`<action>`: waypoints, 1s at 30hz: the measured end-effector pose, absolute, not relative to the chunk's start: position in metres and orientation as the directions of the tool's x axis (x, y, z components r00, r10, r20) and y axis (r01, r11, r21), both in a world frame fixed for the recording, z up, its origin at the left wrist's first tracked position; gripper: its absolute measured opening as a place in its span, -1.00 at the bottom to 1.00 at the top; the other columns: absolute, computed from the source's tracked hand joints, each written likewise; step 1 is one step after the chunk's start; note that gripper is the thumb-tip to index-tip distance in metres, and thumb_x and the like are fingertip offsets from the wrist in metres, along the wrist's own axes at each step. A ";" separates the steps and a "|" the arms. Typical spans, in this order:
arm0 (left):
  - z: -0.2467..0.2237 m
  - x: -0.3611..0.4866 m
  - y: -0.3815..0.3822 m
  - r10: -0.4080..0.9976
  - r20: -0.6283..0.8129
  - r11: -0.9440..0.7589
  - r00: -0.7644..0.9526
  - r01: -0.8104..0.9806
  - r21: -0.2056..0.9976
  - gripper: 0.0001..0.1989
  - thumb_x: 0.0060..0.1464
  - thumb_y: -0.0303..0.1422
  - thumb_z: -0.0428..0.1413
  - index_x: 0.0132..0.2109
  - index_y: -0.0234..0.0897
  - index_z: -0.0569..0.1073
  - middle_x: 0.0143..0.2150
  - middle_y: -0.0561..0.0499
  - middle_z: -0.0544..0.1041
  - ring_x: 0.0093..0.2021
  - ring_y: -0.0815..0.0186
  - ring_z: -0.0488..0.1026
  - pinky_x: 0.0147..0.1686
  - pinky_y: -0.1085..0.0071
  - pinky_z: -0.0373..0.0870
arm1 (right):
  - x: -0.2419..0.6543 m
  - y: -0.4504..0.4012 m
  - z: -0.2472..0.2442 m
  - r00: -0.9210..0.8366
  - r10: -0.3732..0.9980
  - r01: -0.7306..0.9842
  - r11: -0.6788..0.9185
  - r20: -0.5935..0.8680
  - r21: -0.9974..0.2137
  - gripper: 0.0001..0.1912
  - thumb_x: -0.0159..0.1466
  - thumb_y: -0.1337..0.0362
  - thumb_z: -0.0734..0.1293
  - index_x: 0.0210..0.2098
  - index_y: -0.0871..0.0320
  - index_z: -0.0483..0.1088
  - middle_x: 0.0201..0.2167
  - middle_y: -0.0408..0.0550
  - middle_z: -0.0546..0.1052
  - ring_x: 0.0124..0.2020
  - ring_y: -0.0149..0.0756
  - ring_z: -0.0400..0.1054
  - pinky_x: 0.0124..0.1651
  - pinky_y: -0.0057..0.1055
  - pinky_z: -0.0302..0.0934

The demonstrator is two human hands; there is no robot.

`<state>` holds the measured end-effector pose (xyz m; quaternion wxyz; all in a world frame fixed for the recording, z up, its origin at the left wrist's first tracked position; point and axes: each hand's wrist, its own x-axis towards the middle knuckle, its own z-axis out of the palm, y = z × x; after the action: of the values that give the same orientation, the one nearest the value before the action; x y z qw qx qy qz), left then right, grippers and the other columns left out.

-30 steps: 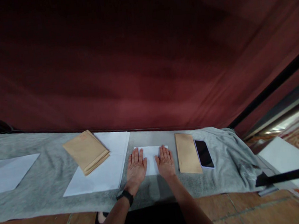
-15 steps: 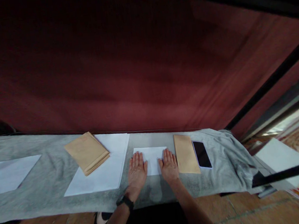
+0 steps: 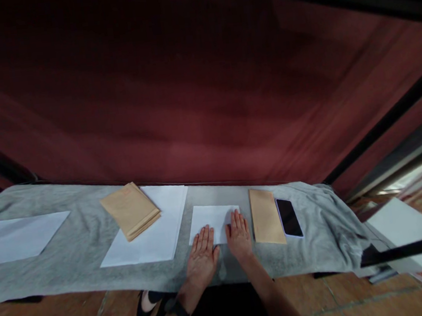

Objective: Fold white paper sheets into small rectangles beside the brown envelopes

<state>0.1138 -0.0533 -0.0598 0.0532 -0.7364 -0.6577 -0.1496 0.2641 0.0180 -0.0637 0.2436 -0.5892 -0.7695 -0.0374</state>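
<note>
A small white sheet of paper (image 3: 210,218), perhaps folded, lies flat on the grey cloth in front of me. My left hand (image 3: 202,254) rests with fingers stretched out over its near left edge. On its right side lies my right hand (image 3: 238,233), palm down and fingers extended, partly covering that edge. Just right of this hand is a brown envelope (image 3: 267,216), not touched. Farther left, several brown envelopes (image 3: 131,211) are piled at a slant on larger white sheets (image 3: 148,247).
A phone (image 3: 288,217) lies beside the single envelope. Another white sheet (image 3: 23,238) is at the far left of the grey cloth (image 3: 80,247). A dark red panel (image 3: 198,104) rises behind the table. Black bars (image 3: 391,116) and a white board (image 3: 407,230) stand at right.
My left hand has slid toward me and slightly right, from the sheet's left side to its near edge. My right hand stays at the right side. The view has shifted slightly.
</note>
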 end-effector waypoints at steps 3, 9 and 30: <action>-0.060 0.113 -0.054 0.951 0.288 -0.149 0.115 0.984 0.098 -0.44 0.30 -0.32 -0.13 0.39 -0.37 0.22 0.44 -0.20 0.19 0.44 0.14 0.11 0.38 0.10 0.13 | 0.253 -0.004 -0.062 -0.362 0.863 0.859 0.456 0.351 -0.234 -0.48 0.48 0.24 0.05 0.38 0.21 0.17 0.40 0.09 0.20 0.41 -0.15 0.07 0.39 -0.09 -0.01; -0.058 0.104 -0.062 0.943 0.318 -0.132 0.099 0.988 0.085 -0.44 0.31 -0.32 -0.14 0.38 -0.43 0.22 0.44 -0.23 0.19 0.44 0.12 0.12 0.37 0.11 0.15 | 0.268 -0.026 -0.057 -0.398 0.857 0.859 0.473 0.328 -0.194 -0.47 0.47 0.20 0.12 0.38 0.21 0.18 0.39 0.10 0.21 0.40 -0.12 0.08 0.40 -0.11 -0.02; -0.057 0.157 -0.004 0.956 0.264 -0.182 0.130 0.965 0.186 -0.42 0.37 -0.22 -0.21 0.39 -0.44 0.19 0.42 -0.24 0.23 0.44 0.14 0.11 0.36 0.11 0.14 | 0.305 -0.040 -0.073 -0.322 0.827 0.897 0.422 0.460 -0.132 -0.41 0.50 0.11 0.05 0.42 0.24 0.07 0.37 0.16 0.25 0.36 -0.08 0.16 0.37 -0.10 0.01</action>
<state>0.1573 -0.0041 -0.0575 0.0150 -0.7514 -0.6392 -0.1631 0.3048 -0.0397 -0.0730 0.2358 -0.5324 -0.8096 -0.0737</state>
